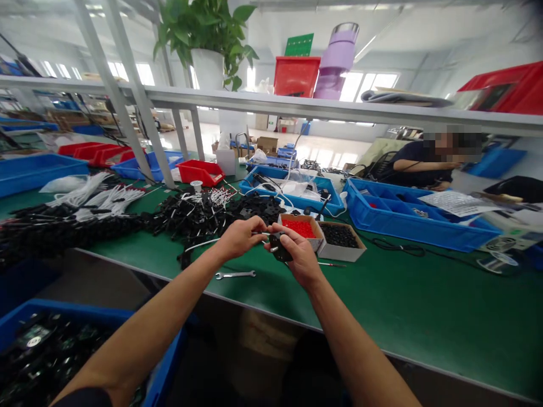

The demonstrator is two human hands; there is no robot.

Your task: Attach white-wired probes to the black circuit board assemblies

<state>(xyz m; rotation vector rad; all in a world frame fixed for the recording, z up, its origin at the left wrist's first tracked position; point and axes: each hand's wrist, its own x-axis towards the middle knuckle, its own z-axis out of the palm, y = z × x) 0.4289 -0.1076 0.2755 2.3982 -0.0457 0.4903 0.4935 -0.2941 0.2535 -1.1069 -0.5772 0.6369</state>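
In the head view, my right hand [302, 259] grips a small black plastic part [279, 246] above the green bench. My left hand [240, 239] is closed in a pinch on a thin white cable [203, 244], close beside the black part. Whether the cable runs into the part is hidden by my fingers. Below my left hand lies an open-end wrench [236, 275]. Just behind my right hand stand a carton of red pieces [300, 228] and a carton of black pieces [338, 235]. A thin rod with a red section [333, 264] lies beside them.
Heaped black parts with cables [186, 217] and white cable bundles [106, 198] spread to the left. Blue bins [403, 217] stand behind, under a shelf [263, 100]. A blue crate [169, 362] of black parts sits lower left. Another person [418, 164] sits across the bench.
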